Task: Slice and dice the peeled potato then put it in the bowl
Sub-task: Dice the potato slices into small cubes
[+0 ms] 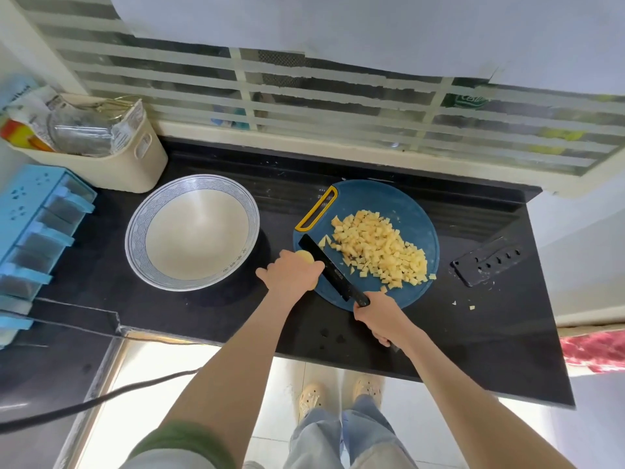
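A round blue cutting board [411, 201] with a yellow handle slot lies on the black counter. A heap of yellow potato dice [378, 250] covers its middle. My left hand [292, 274] grips a remaining piece of peeled potato [304, 256] at the board's left edge. My right hand [380, 318] holds the handle of a black knife [326, 267], whose blade lies across the board right beside the left hand. The empty white bowl [192, 231] with a blue patterned rim stands to the left of the board.
A black knife sheath [487, 262] lies right of the board, with a few stray potato bits [463, 304] nearby. A cream basket [101, 143] of packets sits at the back left, a blue drawer rack [37, 228] at far left. The counter's front edge runs below my hands.
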Tool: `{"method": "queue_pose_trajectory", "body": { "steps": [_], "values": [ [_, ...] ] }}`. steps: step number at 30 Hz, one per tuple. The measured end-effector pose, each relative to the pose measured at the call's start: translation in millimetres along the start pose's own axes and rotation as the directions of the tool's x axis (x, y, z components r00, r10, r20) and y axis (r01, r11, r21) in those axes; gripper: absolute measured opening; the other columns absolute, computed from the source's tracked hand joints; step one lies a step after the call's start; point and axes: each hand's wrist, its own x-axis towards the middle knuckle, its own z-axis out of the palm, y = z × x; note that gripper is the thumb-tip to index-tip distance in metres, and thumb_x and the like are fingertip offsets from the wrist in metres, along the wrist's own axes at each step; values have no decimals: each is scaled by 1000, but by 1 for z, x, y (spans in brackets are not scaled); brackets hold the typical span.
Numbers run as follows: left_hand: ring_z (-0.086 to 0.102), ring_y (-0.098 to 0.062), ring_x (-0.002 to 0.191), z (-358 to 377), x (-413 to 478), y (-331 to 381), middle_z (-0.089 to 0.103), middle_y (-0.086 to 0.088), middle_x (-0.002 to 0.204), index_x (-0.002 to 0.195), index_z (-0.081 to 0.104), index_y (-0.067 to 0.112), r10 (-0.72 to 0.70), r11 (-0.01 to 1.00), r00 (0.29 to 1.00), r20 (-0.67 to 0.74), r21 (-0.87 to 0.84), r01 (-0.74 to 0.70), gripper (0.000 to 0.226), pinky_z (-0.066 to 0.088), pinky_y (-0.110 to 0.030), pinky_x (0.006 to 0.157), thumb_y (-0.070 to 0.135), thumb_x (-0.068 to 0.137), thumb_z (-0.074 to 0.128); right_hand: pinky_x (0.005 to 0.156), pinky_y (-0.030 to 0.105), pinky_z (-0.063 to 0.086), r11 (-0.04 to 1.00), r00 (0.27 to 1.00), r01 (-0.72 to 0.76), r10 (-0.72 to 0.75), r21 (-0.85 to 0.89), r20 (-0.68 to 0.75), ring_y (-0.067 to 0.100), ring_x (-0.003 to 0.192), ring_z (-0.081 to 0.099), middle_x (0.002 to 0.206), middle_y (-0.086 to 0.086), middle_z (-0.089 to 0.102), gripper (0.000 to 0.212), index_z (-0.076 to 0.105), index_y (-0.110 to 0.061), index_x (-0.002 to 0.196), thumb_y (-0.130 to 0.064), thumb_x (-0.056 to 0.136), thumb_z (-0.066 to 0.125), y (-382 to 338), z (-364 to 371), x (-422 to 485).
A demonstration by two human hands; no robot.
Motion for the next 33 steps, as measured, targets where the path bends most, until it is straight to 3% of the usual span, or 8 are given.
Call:
{"method": "queue_pose_trajectory", "body": {
  "steps": [5, 10, 15, 20, 24, 29, 33],
  "values": [
    [51, -28, 113, 5, 1, 4, 56, -8, 120, 126, 41, 8, 12, 1000, 1000, -29, -3, -12, 68, 28, -44, 95, 58, 81, 49, 34, 23, 35, 999, 992, -45, 43, -16, -117, 11, 27, 42, 54, 3, 48, 21, 50, -12, 79, -16, 96, 38, 6, -11, 9],
    [52, -28, 112, 9, 7, 18, 57, -8, 120, 126, 41, 10, 73, 997, 994, -80, 32, -71, 66, 29, -43, 93, 56, 81, 50, 43, 22, 33, 996, 973, -61, 44, -68, -227, 14, 54, 46, 65, 0, 49, 24, 50, -15, 78, -13, 97, 36, 8, -22, 23],
    [51, -27, 111, 16, 12, 26, 56, -7, 120, 121, 43, 13, 345, 918, 922, -178, 268, -292, 55, 30, -42, 90, 52, 83, 53, 45, 20, 28, 998, 958, -52, 43, -25, -283, 12, 57, 43, 66, -2, 45, 19, 51, -11, 82, -12, 97, 39, 6, -16, 34],
    [50, -27, 110, 18, 12, 20, 56, -7, 120, 121, 44, 14, 383, 899, 898, -214, 311, -309, 54, 31, -42, 88, 54, 85, 51, 46, 26, 35, 999, 964, -47, 45, 1, -260, 17, 58, 45, 66, 1, 47, 20, 55, -8, 87, -11, 96, 37, -2, -16, 36],
    [52, -26, 109, 21, 3, 15, 57, -6, 116, 117, 47, 14, 349, 927, 889, -296, 251, -280, 53, 34, -41, 89, 56, 84, 50, 43, 27, 36, 994, 964, -50, 73, 95, -257, 17, 49, 43, 63, 4, 48, 20, 51, -14, 82, -15, 96, 38, -3, -17, 31],
    [50, -27, 114, 18, 2, 16, 55, -8, 120, 121, 45, 14, 270, 961, 923, -273, 23, -274, 54, 39, -42, 92, 53, 84, 53, 46, 29, 37, 989, 965, -21, 59, 149, -257, 15, 49, 41, 61, 3, 45, 18, 52, -13, 82, -16, 97, 41, -6, -18, 31],
    [49, -28, 114, 15, 6, 9, 53, -10, 121, 123, 45, 14, 288, 958, 929, -233, 68, -280, 59, 41, -42, 91, 56, 83, 54, 46, 29, 36, 988, 962, -6, 47, 152, -268, 16, 48, 41, 61, 4, 44, 16, 54, -9, 86, -14, 95, 42, -4, -16, 29]
  ]
}}
